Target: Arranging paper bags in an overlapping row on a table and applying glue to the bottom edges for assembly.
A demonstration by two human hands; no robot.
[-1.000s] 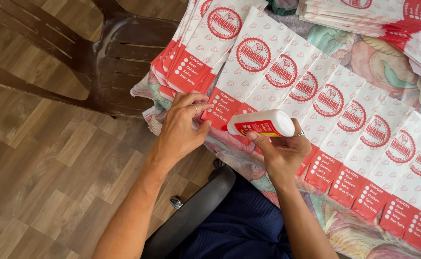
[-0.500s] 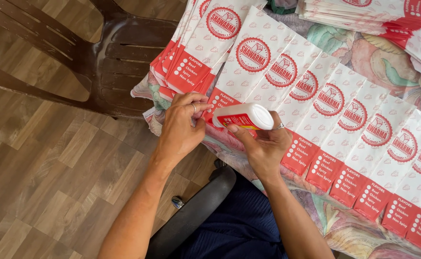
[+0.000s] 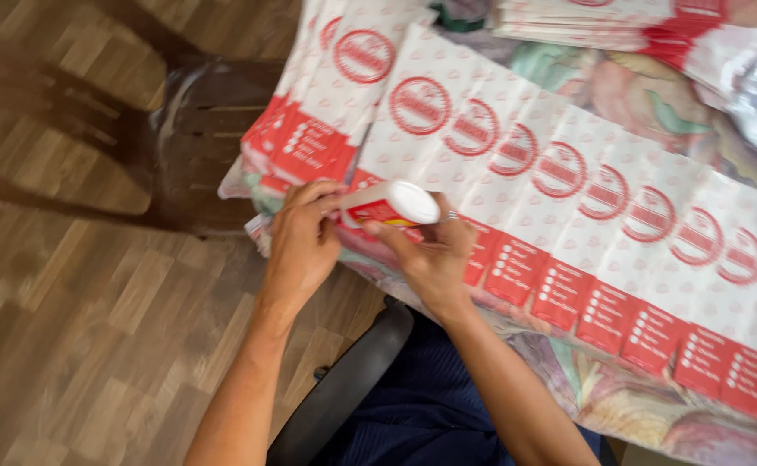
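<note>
Wood-plank floor (image 3: 76,345), paper bags (image 3: 568,173), cylindrical glue bottle (image 3: 391,204) btwn hands

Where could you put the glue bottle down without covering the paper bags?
Bare flowered cloth shows between the fanned row of bags and the stack at the top. A strip also lies below the row, near the lap. Around both hands, left and right, holding the glue bottle, bags crowd everything.

Soft, even daylight; motion blur smears the whole frame, worst over the wooden floor (image 3: 68,328) and chair (image 3: 214,129).
</note>
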